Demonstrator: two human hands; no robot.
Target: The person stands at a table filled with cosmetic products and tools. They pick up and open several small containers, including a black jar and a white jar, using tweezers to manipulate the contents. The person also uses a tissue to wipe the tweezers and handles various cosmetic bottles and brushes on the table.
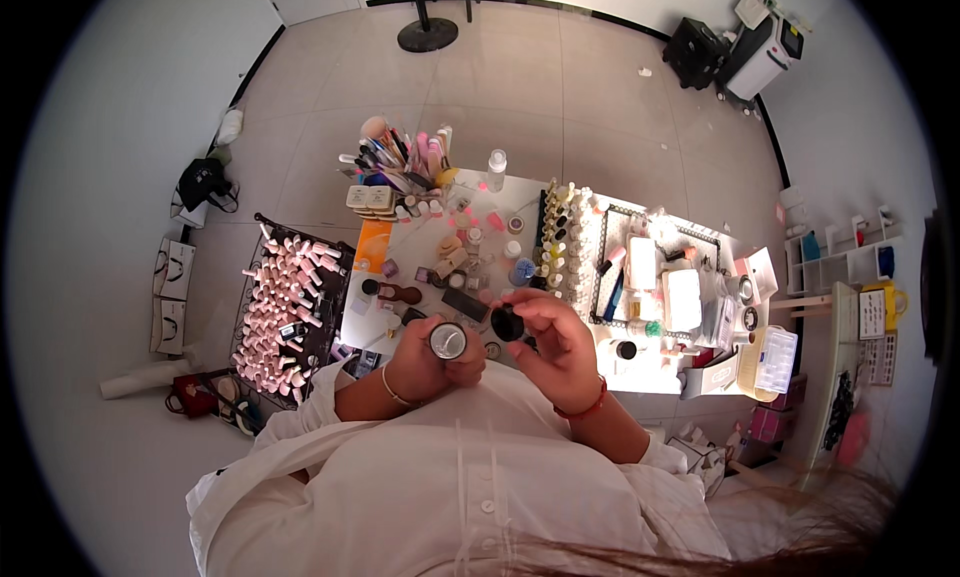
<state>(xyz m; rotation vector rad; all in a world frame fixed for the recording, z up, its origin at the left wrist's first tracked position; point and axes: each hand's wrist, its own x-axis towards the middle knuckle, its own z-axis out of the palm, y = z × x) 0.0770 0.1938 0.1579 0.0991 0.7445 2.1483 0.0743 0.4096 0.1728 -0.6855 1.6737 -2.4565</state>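
Note:
My left hand (pixel 427 359) holds a small round jar (pixel 448 341) with its mouth facing up; something silvery-pale shows inside it. To the right, my right hand (pixel 553 347) grips a round black screw cap (pixel 508 323) between thumb and fingers, apart from the jar. Just beyond both hands a dark rectangular block (pixel 465 305) lies on the white table (pixel 517 179). Small jars and pots stand around it, among them a jar with blue contents (pixel 523 271). A brown item with a black end (pixel 400 293) lies left of these.
A cup-like cluster of brushes and pens (pixel 397 153) stands at the back left. Rows of small bottles (pixel 556 232) divide the table. At right lie a lace-edged mat (pixel 600 292), white boxes (pixel 681 298) and a clear organizer (pixel 777 359). A black rack (pixel 337 277) bears many pink nail-polish bottles (pixel 277 314).

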